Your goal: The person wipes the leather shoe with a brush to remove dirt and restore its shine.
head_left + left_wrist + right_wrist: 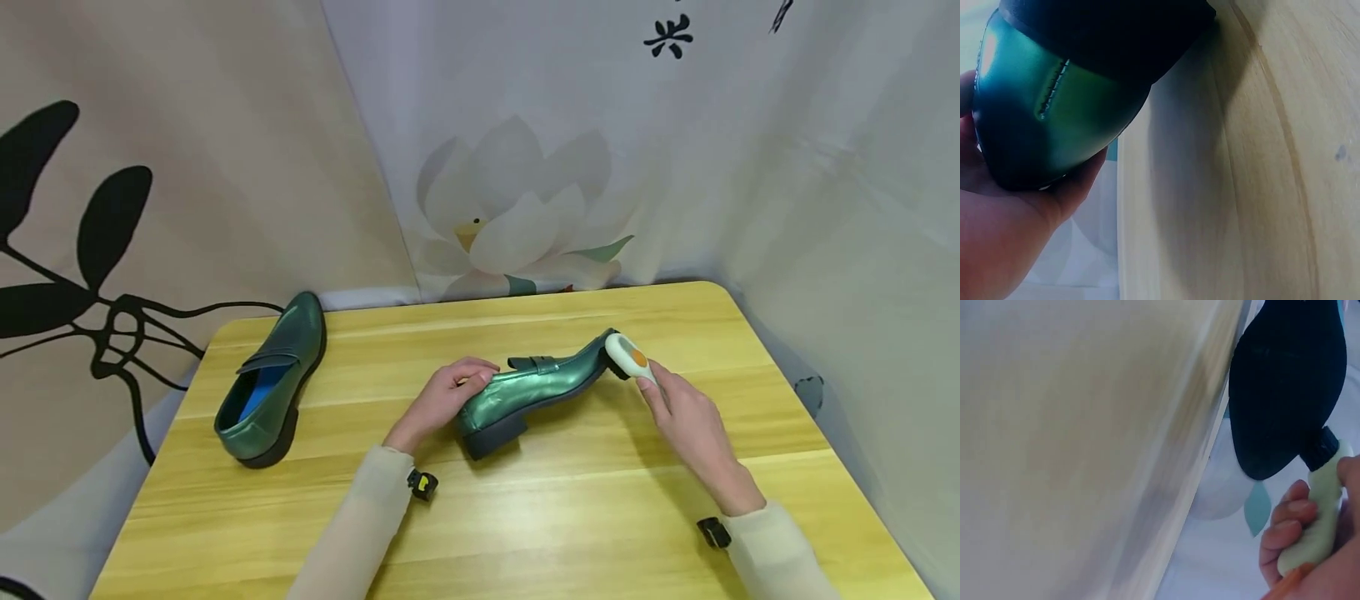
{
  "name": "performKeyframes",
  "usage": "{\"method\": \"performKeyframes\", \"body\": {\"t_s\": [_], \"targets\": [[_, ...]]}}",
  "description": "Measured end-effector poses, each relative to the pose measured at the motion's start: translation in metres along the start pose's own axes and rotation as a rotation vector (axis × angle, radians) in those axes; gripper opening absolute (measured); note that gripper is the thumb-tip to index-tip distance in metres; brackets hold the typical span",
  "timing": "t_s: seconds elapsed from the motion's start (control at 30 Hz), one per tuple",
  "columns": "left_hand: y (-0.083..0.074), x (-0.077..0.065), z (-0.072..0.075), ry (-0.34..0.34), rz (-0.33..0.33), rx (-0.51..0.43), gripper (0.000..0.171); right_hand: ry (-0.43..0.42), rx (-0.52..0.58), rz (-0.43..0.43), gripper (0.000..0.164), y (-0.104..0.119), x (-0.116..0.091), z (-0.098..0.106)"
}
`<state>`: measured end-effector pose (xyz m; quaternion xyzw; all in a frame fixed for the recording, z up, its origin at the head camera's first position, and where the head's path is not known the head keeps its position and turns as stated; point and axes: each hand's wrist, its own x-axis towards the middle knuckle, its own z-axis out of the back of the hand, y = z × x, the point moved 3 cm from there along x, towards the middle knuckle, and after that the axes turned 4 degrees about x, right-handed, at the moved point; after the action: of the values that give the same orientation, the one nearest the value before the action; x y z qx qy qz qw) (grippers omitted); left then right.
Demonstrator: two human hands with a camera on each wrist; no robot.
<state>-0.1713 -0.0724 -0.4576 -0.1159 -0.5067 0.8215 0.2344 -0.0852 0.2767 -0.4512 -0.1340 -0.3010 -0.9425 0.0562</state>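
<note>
A shiny green loafer [536, 387] with a black sole is held above the table, its toe pointing right. My left hand [444, 398] grips it at the heel end; in the left wrist view the thumb and fingers wrap the back of the green loafer [1054, 119]. A white brush [628, 357] with an orange spot and dark bristles is in my right hand [692, 425]. In the right wrist view, the bristles of the brush [1319, 450] meet the edge of the toe beside the black sole [1288, 381], and my fingers curl round the handle.
A second green loafer [277, 375] with a blue insole stands on the left of the wooden table [585, 525]. Behind the table hangs a pale curtain [517, 100] with flower and leaf prints, close to the table's back edge.
</note>
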Motion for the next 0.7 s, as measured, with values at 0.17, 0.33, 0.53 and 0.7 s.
{"method": "performKeyframes", "body": {"t_s": [0.17,0.33,0.53,0.7], "targets": [[0.000,0.000,-0.002,0.008,0.018,-0.015,0.031,0.008,0.016,0.075,0.047,0.006,-0.012,-0.002],[0.000,0.001,-0.001,0.024,0.019,-0.033,0.030,-0.028,-0.006,0.074,0.044,0.007,-0.015,0.000],[0.000,0.001,0.000,0.032,0.030,-0.034,0.031,-0.006,-0.024,0.166,0.045,0.010,-0.017,-0.001],[-0.001,0.001,-0.001,0.035,0.029,-0.038,0.031,-0.024,-0.032,0.126,0.044,0.005,-0.016,0.000]]}}
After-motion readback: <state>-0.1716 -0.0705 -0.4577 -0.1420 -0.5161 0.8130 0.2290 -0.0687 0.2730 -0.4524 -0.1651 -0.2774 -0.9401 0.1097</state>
